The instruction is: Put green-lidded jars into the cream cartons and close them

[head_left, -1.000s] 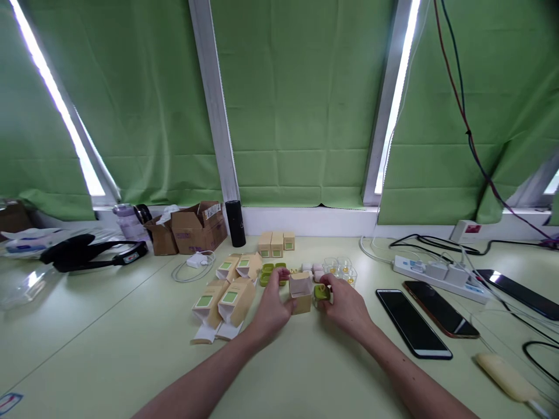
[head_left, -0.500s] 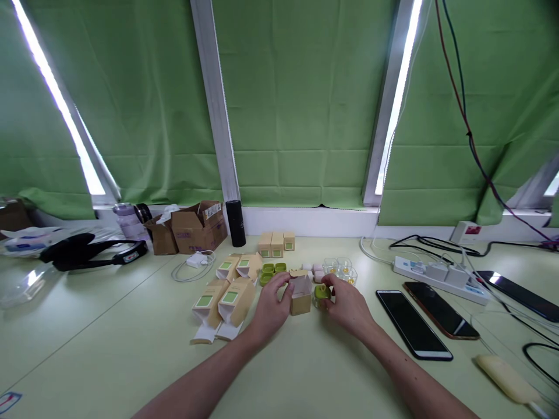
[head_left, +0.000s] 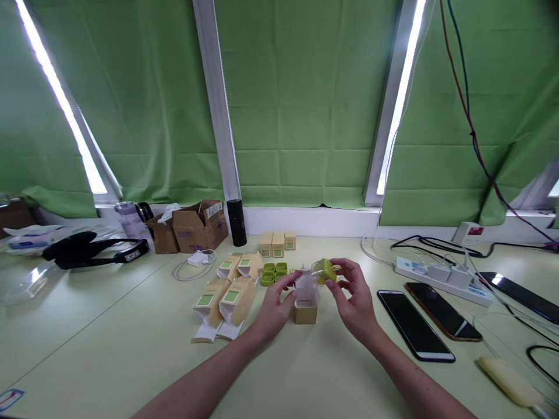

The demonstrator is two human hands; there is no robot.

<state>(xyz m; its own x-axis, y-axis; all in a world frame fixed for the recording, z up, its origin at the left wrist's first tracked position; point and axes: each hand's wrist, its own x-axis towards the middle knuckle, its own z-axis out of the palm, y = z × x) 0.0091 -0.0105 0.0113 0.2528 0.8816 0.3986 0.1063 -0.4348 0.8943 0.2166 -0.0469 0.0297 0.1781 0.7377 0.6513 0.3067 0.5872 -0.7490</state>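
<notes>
The lower half of the frame is being filled by a pale desk (head_left: 131, 361); the upper half is being covered by green curtains (head_left: 301, 105), past whose edges bright light is being let in at upper left and upper right; at the right, white plugs are being held by a power strip (head_left: 480, 296), and phones (head_left: 417, 326) are being borne by the desk just below it. At left of centre, a cardboard box (head_left: 188, 235) is being shown with raised flaps, its contents being hidden, beside a black cylinder (head_left: 236, 223); below these, tan cartons (head_left: 238, 298) with green labels are being laid, white lining being shown at their near ends; closed boxes (head_left: 278, 242) are being stood farther back at centre, green square pieces (head_left: 268, 267) being grouped before them. At lower centre, an open box (head_left: 305, 316) with a white interior is being gripped at its left edge by thumb and forefinger of the left hand (head_left: 274, 307); a tilted green-capped piece (head_left: 325, 270) is being pinched by the right hand (head_left: 357, 298) at the box's upper right; whether the two are touching cannot be told.
</notes>
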